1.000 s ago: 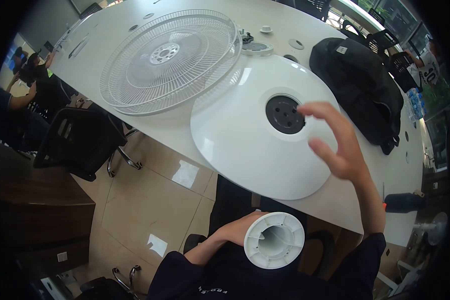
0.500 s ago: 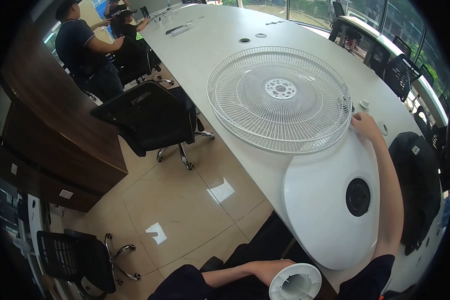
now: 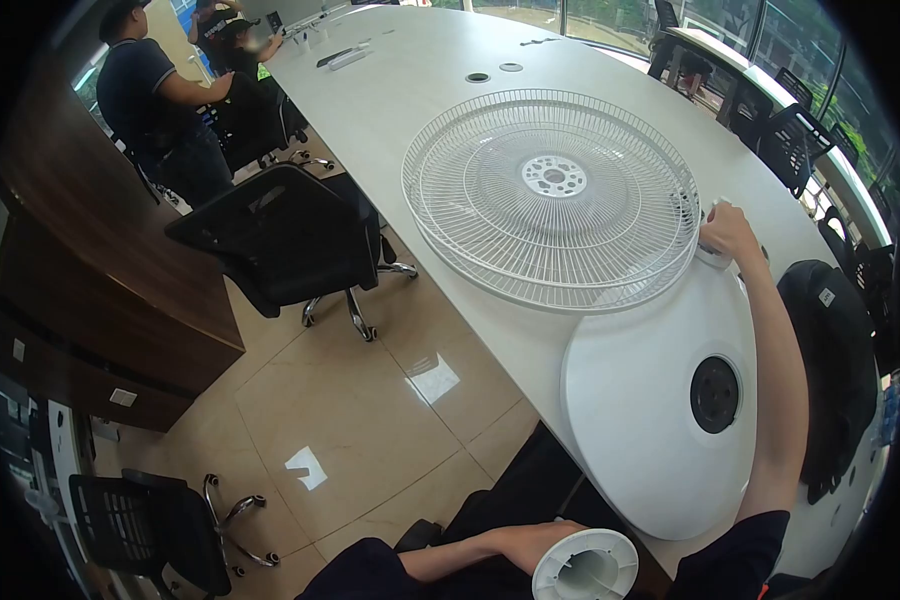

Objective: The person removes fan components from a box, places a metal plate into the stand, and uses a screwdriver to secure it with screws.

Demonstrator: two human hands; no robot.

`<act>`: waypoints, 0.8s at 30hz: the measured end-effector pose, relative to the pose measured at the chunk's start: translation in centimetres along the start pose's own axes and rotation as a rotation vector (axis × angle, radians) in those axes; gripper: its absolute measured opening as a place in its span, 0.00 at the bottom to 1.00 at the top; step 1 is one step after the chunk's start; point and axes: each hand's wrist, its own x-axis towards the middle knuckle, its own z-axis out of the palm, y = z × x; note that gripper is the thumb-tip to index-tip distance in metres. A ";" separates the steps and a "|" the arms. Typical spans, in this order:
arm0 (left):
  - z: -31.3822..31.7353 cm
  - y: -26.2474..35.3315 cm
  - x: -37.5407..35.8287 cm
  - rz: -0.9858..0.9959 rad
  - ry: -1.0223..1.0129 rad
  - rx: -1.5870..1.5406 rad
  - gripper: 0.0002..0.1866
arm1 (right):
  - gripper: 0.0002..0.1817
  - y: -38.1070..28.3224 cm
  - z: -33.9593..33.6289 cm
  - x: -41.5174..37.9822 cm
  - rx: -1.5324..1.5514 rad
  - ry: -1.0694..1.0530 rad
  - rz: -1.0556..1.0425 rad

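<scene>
My left hand (image 3: 530, 541) grips a white plastic tube with a flanged end (image 3: 584, 566) low in front of me, near my lap. My right hand (image 3: 728, 233) reaches across the table, fingers closed over a small white round part (image 3: 715, 258) just past the far rim of the white round fan base (image 3: 640, 400). The base lies flat at the table edge, with a black hub (image 3: 716, 394) in its middle. Two stacked white wire fan grilles (image 3: 552, 195) lie left of my right hand, almost touching it.
The long white table (image 3: 420, 90) runs away from me. A black bag (image 3: 835, 360) lies to the right of the base. A black office chair (image 3: 280, 235) stands beside the table; another chair (image 3: 150, 525) is at lower left. Two people (image 3: 160, 100) are at the table's far left end.
My view swung left. My right hand went from hovering open above the black hub to the far side of the base, where it closed on the small white part. My left hand kept the tube.
</scene>
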 end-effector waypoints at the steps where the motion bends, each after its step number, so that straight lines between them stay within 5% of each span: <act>1: 0.0 -0.1 -0.1 0.002 -0.003 0.001 0.46 | 0.30 0.2 -0.1 -0.2 -0.002 0.002 0.002; 5: -0.2 1.0 -0.4 -0.018 0.010 -0.019 0.46 | 0.32 -0.6 -1.2 -1.4 0.014 -0.016 0.010; 7: -1.2 2.9 -0.3 -0.266 -0.142 0.046 0.54 | 0.33 -0.3 -1.7 -1.5 0.032 0.028 0.005; 13: -0.8 3.3 0.1 -0.296 -0.145 -0.004 0.49 | 0.37 1.5 -4.5 -1.8 -0.002 0.056 -0.007; 16: -0.4 2.5 -0.2 -0.200 -0.098 -0.009 0.46 | 0.35 3.3 -5.9 -3.2 0.175 0.029 0.167; 20: 0.2 2.0 -0.4 0.041 -0.008 -0.041 0.38 | 0.33 5.5 -8.0 -7.8 0.998 -0.052 0.224; 24: 0.3 2.5 -0.8 -0.141 -0.128 -0.085 0.39 | 0.33 5.2 -10.1 -15.4 1.776 -0.065 0.181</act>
